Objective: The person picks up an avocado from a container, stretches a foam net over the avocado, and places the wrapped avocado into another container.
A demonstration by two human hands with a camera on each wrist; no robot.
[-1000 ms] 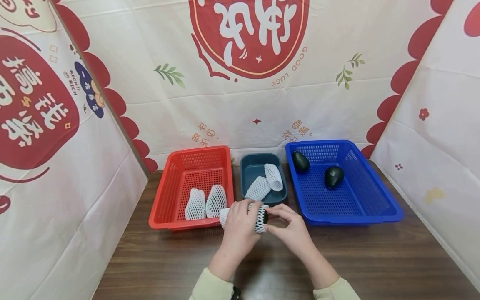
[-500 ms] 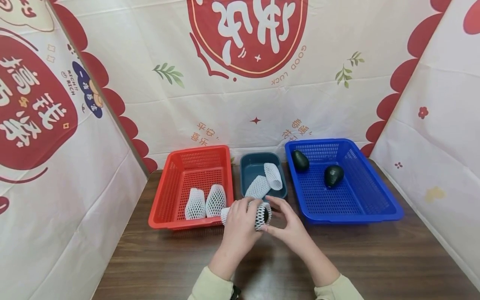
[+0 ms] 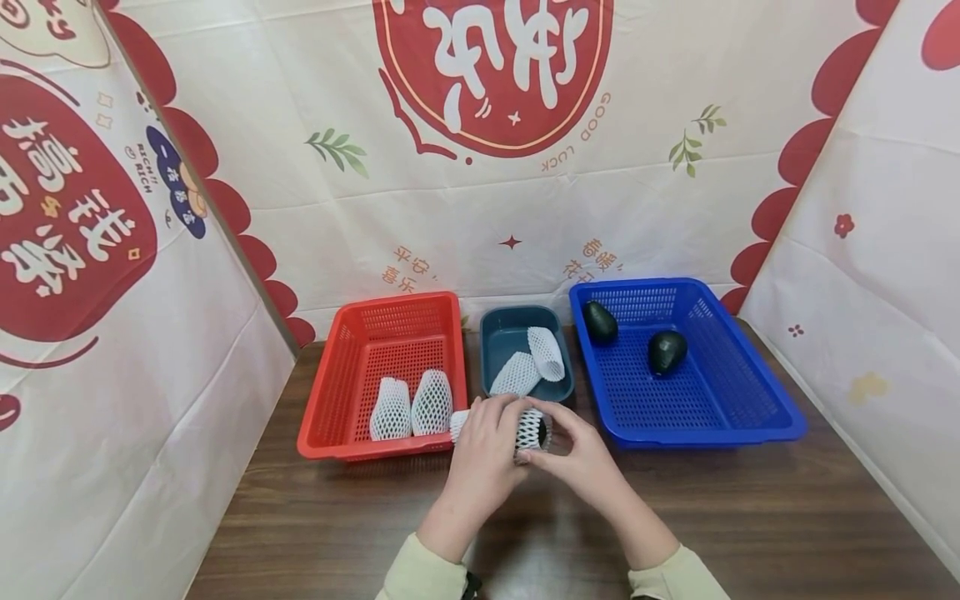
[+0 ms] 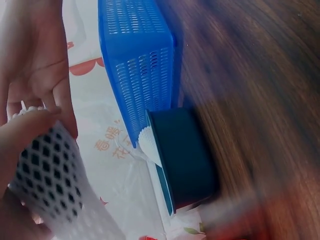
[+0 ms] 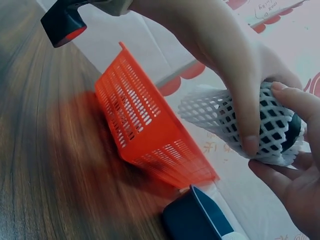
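Observation:
My left hand (image 3: 483, 454) grips an avocado (image 5: 293, 134) covered by a white foam net (image 5: 272, 125), held above the table in front of the small bin. The net's narrow, loose end sticks out to the left of that hand. At the other end, where the dark avocado shows through the opening, my right hand (image 3: 581, 454) pinches the net's edge between thumb and fingers. Left of the hands, two netted avocados (image 3: 391, 408) lie in the red basket (image 3: 352, 450). Two bare avocados (image 3: 667, 352) are in the blue basket (image 3: 637, 408) to the right.
Between the baskets stands a small dark teal bin (image 3: 498, 325) holding two foam nets (image 3: 546, 354). All stand on a brown wooden table (image 3: 720, 517). Printed cloth walls (image 3: 517, 200) close in the back and both sides.
The right hand's fingers have shifted round the net's open edge, which has come further over the avocado's end. The held avocado has moved slightly right. Baskets and bin stay put.

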